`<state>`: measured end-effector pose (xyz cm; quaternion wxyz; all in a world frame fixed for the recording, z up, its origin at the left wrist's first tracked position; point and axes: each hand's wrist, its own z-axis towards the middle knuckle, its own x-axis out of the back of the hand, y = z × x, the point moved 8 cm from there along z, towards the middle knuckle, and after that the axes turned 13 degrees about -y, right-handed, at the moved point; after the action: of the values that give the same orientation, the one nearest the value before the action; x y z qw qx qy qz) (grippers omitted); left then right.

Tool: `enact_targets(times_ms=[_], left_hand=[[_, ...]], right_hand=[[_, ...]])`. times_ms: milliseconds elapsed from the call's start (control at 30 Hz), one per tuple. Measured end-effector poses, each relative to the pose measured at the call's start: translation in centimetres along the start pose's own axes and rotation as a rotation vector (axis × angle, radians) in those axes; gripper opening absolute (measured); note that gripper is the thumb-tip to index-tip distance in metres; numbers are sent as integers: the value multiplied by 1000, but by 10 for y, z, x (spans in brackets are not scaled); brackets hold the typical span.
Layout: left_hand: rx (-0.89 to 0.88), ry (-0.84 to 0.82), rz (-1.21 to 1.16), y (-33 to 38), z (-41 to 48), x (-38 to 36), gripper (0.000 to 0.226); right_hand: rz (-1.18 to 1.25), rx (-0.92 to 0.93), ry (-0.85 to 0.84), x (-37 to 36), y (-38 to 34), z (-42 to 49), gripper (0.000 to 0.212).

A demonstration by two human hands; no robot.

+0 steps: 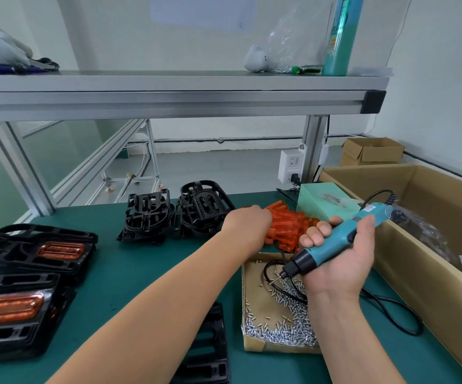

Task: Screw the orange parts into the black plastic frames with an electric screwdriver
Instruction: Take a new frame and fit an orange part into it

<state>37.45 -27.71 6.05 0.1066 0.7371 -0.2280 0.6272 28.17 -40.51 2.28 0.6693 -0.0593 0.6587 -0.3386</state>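
Observation:
My right hand (343, 245) grips a teal electric screwdriver (332, 242), its black tip pointing down-left with a screw on the bit above the screw box (252, 275). My left hand (247, 220) reaches into a pile of orange parts (290, 220) at the back of the table; its fingers are hidden behind the hand. Bare black plastic frames (174, 212) are stacked behind it. Frames with orange parts fitted (30, 275) lie stacked at the left. One black frame (207, 350) lies under my left forearm near the front edge.
A large open cardboard box (432, 245) with plastic bags fills the right side. A pale green control box (324, 203) sits behind the orange pile. The screwdriver's black cable (396, 314) loops across the green mat. An aluminium shelf (168, 101) runs overhead.

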Motion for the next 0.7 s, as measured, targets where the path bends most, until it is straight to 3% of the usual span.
enact_targets(times_ms=[200,367,567,700], left_hand=[[-78,99,-94,-3,-42,8,9],[-125,214,-225,-30,-110,8,29],[-113,119,-563,-76,-186,-36,48],[-185,112,-664,-85,-213,-62,41]], right_hand=[[97,57,-77,-16,-4,-5,49],[78,50,-82,-20,-2,-8,48],[49,51,-95,-26,-1,-13,48],[16,50,-127,-30,2,-15,48]])
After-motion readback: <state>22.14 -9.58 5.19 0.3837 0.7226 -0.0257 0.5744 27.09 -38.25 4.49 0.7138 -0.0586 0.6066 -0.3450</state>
